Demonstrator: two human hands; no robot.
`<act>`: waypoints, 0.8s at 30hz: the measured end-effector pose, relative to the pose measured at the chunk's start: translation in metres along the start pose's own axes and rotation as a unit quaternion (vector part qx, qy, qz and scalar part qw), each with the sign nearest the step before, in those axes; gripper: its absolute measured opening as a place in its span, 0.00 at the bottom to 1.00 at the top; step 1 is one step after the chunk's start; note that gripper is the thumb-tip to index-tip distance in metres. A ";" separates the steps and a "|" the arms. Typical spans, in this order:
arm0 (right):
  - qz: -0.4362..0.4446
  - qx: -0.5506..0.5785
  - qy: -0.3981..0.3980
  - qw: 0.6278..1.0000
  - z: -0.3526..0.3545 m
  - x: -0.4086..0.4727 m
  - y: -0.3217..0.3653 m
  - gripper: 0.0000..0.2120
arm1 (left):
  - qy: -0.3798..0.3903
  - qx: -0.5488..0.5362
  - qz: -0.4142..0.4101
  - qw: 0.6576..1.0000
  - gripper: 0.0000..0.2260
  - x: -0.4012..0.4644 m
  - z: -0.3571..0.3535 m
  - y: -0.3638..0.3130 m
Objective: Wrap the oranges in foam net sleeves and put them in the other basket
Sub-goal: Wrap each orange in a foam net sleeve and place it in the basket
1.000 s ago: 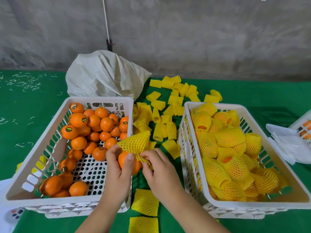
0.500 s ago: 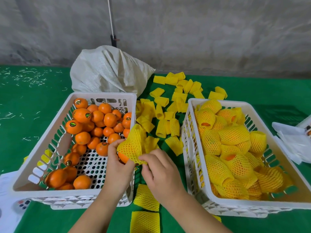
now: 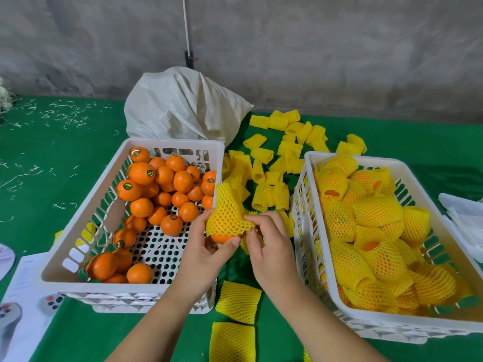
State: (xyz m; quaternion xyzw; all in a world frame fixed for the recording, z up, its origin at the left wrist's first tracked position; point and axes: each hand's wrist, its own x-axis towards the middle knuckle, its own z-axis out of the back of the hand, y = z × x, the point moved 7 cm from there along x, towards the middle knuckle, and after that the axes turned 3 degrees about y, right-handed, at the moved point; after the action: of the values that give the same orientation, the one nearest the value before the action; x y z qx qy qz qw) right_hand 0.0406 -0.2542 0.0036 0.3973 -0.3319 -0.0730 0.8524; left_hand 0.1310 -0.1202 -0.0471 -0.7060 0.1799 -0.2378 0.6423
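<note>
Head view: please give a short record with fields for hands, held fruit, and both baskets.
left hand: grips the round orange fruit
right hand: pinches the yellow foam net sleeve on that fruit
fruit cover: mostly covered, bottom bare
left white plastic basket: holds bare oranges
right white plastic basket: holds wrapped oranges

No text can be read. The oranges (image 3: pixel 141 173) in the left basket (image 3: pixel 78 231) carry small round stickers, too small to make out. Print on the paper (image 3: pixel 28 283) at near left is blurred.
</note>
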 end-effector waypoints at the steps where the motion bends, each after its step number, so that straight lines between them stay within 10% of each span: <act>1: -0.001 -0.001 -0.009 1.000 0.003 0.001 -0.001 0.11 | -0.013 0.003 -0.005 1.000 0.29 0.000 -0.001 0.000; 8: 0.053 -0.039 0.043 0.997 -0.022 -0.033 0.017 0.07 | -0.107 0.047 -0.011 0.993 0.16 0.002 0.011 0.001; 20: 0.005 0.034 0.062 0.997 -0.008 -0.016 0.017 0.11 | 0.008 0.038 -0.033 0.999 0.21 0.001 -0.003 -0.011; 24: -0.178 0.229 0.047 0.956 -0.012 -0.025 0.008 0.29 | 0.011 0.069 -0.051 0.996 0.22 -0.001 -0.001 -0.010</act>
State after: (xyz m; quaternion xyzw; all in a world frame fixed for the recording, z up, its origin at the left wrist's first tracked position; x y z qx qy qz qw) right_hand 0.0276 -0.2313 -0.0091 0.6379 -0.2226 -0.1268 0.7263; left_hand 0.1295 -0.1193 -0.0369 -0.6659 0.1342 -0.2903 0.6741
